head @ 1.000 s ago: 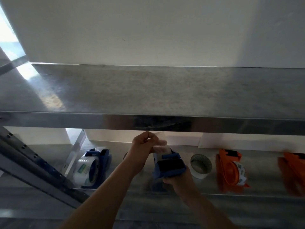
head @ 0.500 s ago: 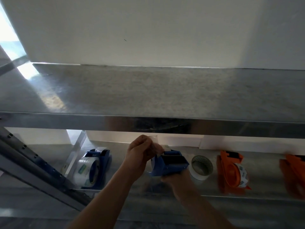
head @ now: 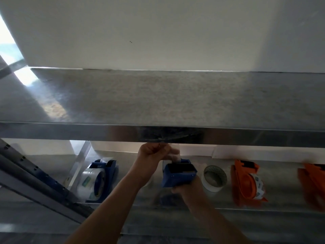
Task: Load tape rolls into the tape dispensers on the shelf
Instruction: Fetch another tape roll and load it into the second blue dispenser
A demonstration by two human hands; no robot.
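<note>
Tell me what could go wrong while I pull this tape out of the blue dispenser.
1. Your left hand is right under the upper shelf edge; pulling higher could knock your knuckles or stick the clear tape to the metal.
2. The blue dispenser is held only by your right hand from below; a hard tug might twist it loose onto the loose tape roll beside it.

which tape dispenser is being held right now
The middle blue dispenser, gripped from below by the right hand. The other blue dispenser and the orange dispensers sit on the shelf.
</note>
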